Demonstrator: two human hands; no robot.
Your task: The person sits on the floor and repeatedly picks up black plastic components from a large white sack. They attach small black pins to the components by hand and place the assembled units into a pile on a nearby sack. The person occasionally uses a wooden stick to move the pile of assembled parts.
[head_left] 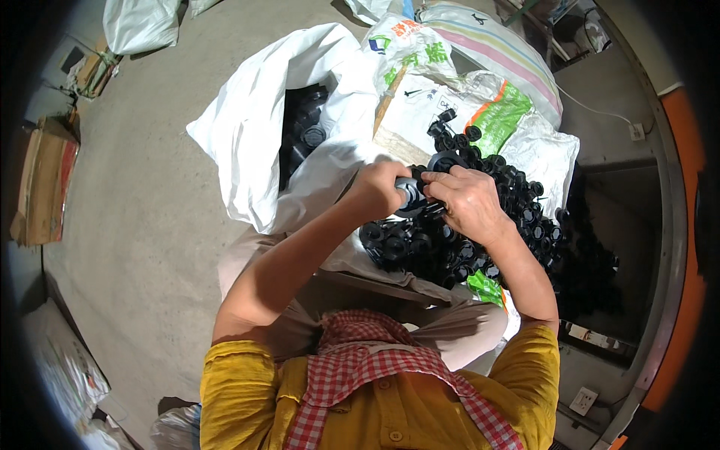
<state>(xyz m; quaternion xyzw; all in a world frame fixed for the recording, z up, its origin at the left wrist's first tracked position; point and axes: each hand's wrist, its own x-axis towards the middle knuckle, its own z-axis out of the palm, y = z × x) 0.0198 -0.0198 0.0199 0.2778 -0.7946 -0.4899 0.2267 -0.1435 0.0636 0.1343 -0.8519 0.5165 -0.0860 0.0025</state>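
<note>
My left hand is closed around a round grey-and-black plastic part, its grey end toward my right hand. My right hand has its fingers bent and pressed together beside that part; what they pinch is mostly hidden. A black disc-shaped piece shows just above the right fingers, and I cannot tell whether they touch it. Both hands are over a heap of small black plastic parts, which look like round caps with stems.
Left of the heap, an open white woven sack holds more black parts. Printed sacks lie under and behind the heap, with a stuffed striped sack beyond. A cardboard box stands far left. A dark recessed bay borders the right.
</note>
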